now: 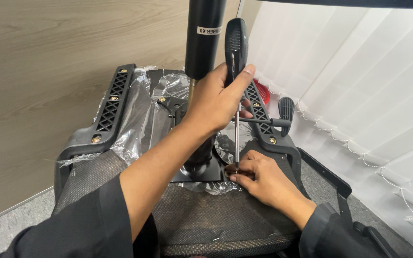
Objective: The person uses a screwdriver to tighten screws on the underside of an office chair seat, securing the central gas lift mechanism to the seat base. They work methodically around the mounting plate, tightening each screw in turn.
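Screwdriver (235, 52) was stiff, upright; left hand (213, 102) closed around its ribbed handle, right hand (259, 174) pinched the tip onto the screw (229, 173).

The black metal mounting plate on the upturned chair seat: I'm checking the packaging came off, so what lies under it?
Crinkled clear plastic wrap spreads from beneath the black metal mounting plate, over the black fabric seat underside. How far the wrap runs underneath is hidden by the plate, the left hand and the right hand.

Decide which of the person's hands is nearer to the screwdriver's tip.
The right hand: its fingers pinch around the tip of the screwdriver on the metal plate. The left hand grips the handle higher up.
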